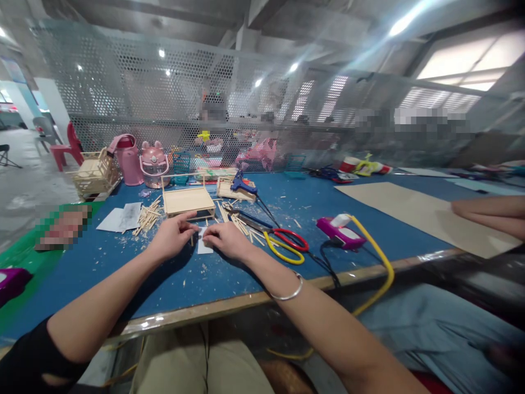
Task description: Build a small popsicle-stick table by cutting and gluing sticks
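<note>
My left hand (171, 236) and my right hand (228, 239) are close together at the middle of the blue table. A small white piece of paper (205, 249) lies between and beneath their fingertips. Thumb and fingers of the left hand are pinched at its left edge, the forefinger reaching toward the wooden frame. The right hand's fingers are pressed together over the paper. Whatever either pinch holds is too small to make out. Just behind stands a small wooden stick frame (188, 201) with a flat panel. Loose thin wooden sticks (150, 216) lie on both sides.
Scissors with red and yellow handles (287, 246) lie right of my right hand. Further right is a purple power socket (340, 232) with a yellow cable. A blue glue gun (243, 183) rests behind. Cardboard (410, 210) lies under another person's arm (488, 216).
</note>
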`<act>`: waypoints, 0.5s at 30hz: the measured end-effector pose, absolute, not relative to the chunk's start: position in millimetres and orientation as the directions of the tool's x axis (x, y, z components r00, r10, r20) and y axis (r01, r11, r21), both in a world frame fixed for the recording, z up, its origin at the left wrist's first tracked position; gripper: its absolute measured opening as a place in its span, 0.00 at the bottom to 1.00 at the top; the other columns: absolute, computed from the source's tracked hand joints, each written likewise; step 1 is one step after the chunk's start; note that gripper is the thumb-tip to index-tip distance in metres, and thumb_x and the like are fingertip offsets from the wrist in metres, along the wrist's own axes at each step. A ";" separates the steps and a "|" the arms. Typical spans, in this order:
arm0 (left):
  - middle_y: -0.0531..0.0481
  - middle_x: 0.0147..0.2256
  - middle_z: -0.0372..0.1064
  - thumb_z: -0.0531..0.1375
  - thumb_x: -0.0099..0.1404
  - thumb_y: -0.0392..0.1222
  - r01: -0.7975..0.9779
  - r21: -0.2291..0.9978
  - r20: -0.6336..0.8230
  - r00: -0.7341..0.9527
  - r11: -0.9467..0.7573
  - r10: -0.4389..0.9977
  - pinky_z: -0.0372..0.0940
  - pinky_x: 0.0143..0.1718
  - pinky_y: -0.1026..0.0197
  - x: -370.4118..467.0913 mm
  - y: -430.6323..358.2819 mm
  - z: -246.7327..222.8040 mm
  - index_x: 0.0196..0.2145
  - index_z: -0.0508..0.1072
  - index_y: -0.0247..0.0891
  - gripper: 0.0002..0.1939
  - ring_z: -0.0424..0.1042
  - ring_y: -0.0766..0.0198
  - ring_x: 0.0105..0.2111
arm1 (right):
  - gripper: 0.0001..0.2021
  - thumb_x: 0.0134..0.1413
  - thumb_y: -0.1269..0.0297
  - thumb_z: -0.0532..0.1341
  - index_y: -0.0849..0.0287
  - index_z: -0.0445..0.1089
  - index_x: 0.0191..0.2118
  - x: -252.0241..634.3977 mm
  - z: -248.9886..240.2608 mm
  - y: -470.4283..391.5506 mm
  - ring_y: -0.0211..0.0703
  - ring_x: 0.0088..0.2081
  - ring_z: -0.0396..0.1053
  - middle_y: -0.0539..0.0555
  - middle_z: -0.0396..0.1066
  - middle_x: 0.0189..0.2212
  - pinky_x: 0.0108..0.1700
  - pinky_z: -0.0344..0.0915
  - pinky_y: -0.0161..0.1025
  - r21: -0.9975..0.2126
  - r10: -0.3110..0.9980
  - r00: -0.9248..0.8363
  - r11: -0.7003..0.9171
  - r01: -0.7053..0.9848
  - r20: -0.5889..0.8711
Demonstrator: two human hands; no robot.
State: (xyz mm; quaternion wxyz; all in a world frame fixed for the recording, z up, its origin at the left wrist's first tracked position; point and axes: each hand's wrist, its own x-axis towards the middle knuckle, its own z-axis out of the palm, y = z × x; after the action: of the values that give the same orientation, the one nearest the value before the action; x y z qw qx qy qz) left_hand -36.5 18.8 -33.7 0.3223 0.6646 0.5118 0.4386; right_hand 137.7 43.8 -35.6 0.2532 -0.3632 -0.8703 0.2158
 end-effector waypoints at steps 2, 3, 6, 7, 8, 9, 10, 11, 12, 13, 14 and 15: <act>0.47 0.30 0.74 0.59 0.49 0.39 0.447 0.844 0.260 0.140 -0.296 0.955 0.60 0.36 0.61 -34.3 16.0 -33.2 0.50 0.65 0.34 0.28 0.70 0.60 0.30 | 0.06 0.47 0.72 0.57 0.61 0.72 0.27 138.0 -35.7 43.4 0.32 0.22 0.62 0.49 0.69 0.19 0.28 0.56 0.29 -0.555 0.743 -0.607 0.642 0.529 0.281; 0.48 0.29 0.74 0.60 0.49 0.38 0.474 0.824 0.259 0.173 -0.311 0.950 0.60 0.36 0.61 -32.8 14.5 -33.4 0.51 0.64 0.34 0.30 0.70 0.60 0.30 | 0.06 0.47 0.71 0.58 0.61 0.73 0.27 138.3 -35.5 43.4 0.32 0.22 0.63 0.49 0.69 0.19 0.28 0.56 0.30 -0.551 0.742 -0.608 0.645 0.530 0.283; 0.52 0.28 0.73 0.61 0.46 0.38 0.581 0.741 0.251 0.226 -0.337 0.941 0.59 0.36 0.62 -26.3 11.8 -36.5 0.55 0.59 0.37 0.36 0.70 0.60 0.31 | 0.06 0.47 0.71 0.58 0.61 0.73 0.28 138.8 -34.8 44.1 0.34 0.25 0.64 0.49 0.71 0.21 0.29 0.57 0.30 -0.560 0.735 -0.612 0.650 0.513 0.292; 0.52 0.28 0.73 0.61 0.47 0.38 0.623 0.709 0.249 0.215 -0.329 0.944 0.59 0.35 0.63 -23.7 11.6 -38.3 0.56 0.57 0.38 0.37 0.69 0.60 0.31 | 0.05 0.47 0.71 0.58 0.61 0.73 0.28 138.9 -34.6 44.3 0.34 0.26 0.65 0.50 0.71 0.22 0.30 0.57 0.30 -0.568 0.733 -0.615 0.650 0.505 0.291; 0.52 0.28 0.73 0.61 0.48 0.38 0.661 0.680 0.247 0.201 -0.317 0.948 0.58 0.34 0.63 -21.0 11.6 -40.3 0.56 0.56 0.38 0.37 0.69 0.60 0.30 | 0.05 0.47 0.71 0.58 0.61 0.73 0.28 139.0 -34.3 44.6 0.34 0.26 0.65 0.50 0.71 0.23 0.30 0.57 0.30 -0.574 0.732 -0.617 0.648 0.501 0.288; 0.51 0.28 0.73 0.60 0.49 0.39 0.691 0.654 0.248 0.187 -0.307 0.950 0.58 0.33 0.63 -18.4 11.8 -42.3 0.57 0.55 0.38 0.36 0.69 0.61 0.29 | 0.05 0.46 0.71 0.58 0.61 0.73 0.27 139.1 -34.0 44.7 0.34 0.26 0.65 0.50 0.71 0.23 0.30 0.57 0.30 -0.575 0.733 -0.618 0.645 0.502 0.283; 0.51 0.28 0.72 0.59 0.50 0.39 0.712 0.635 0.254 0.176 -0.301 0.951 0.58 0.32 0.63 -16.1 12.0 -44.2 0.57 0.54 0.38 0.36 0.69 0.61 0.29 | 0.05 0.46 0.71 0.58 0.61 0.73 0.27 139.2 -33.8 44.8 0.34 0.26 0.65 0.49 0.71 0.22 0.30 0.57 0.30 -0.574 0.736 -0.617 0.643 0.507 0.279; 0.50 0.28 0.72 0.59 0.51 0.39 0.724 0.622 0.260 0.168 -0.298 0.951 0.58 0.31 0.64 -14.3 12.1 -45.8 0.57 0.53 0.38 0.36 0.69 0.61 0.29 | 0.06 0.46 0.71 0.58 0.61 0.73 0.27 139.4 -33.6 44.7 0.34 0.26 0.65 0.49 0.71 0.22 0.30 0.57 0.31 -0.572 0.739 -0.616 0.640 0.513 0.274; 0.50 0.28 0.72 0.58 0.52 0.39 0.729 0.617 0.268 0.161 -0.297 0.950 0.58 0.31 0.64 -12.9 12.2 -47.1 0.58 0.53 0.38 0.36 0.69 0.61 0.29 | 0.06 0.46 0.71 0.58 0.61 0.73 0.27 139.6 -33.5 44.7 0.35 0.26 0.65 0.49 0.71 0.21 0.30 0.57 0.31 -0.572 0.740 -0.616 0.638 0.516 0.270; 0.50 0.28 0.72 0.58 0.52 0.39 0.728 0.618 0.275 0.153 -0.297 0.949 0.58 0.31 0.64 -12.0 12.0 -48.1 0.58 0.52 0.38 0.36 0.69 0.61 0.29 | 0.06 0.47 0.71 0.58 0.61 0.73 0.27 139.9 -33.4 44.6 0.35 0.26 0.65 0.49 0.71 0.21 0.30 0.57 0.31 -0.573 0.739 -0.619 0.638 0.515 0.267; 0.50 0.28 0.72 0.58 0.52 0.38 0.724 0.623 0.281 0.145 -0.296 0.949 0.58 0.31 0.64 -11.5 11.8 -48.7 0.58 0.52 0.38 0.36 0.69 0.60 0.29 | 0.06 0.47 0.71 0.58 0.61 0.73 0.27 140.2 -33.4 44.6 0.35 0.26 0.66 0.49 0.71 0.22 0.30 0.57 0.31 -0.574 0.736 -0.624 0.639 0.512 0.263; 0.50 0.28 0.72 0.58 0.51 0.38 0.721 0.628 0.284 0.140 -0.294 0.949 0.57 0.31 0.64 -11.3 11.5 -49.1 0.58 0.51 0.38 0.37 0.69 0.60 0.29 | 0.06 0.47 0.70 0.58 0.60 0.73 0.28 140.4 -33.5 44.5 0.35 0.26 0.66 0.49 0.72 0.22 0.30 0.57 0.31 -0.576 0.733 -0.628 0.640 0.509 0.260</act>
State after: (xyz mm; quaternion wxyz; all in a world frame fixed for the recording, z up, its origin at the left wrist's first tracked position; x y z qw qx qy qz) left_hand -11.3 11.5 -49.1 0.1739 0.7346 0.5682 0.3275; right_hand 140.4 44.5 -33.5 0.2432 -0.3560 -0.8723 0.2308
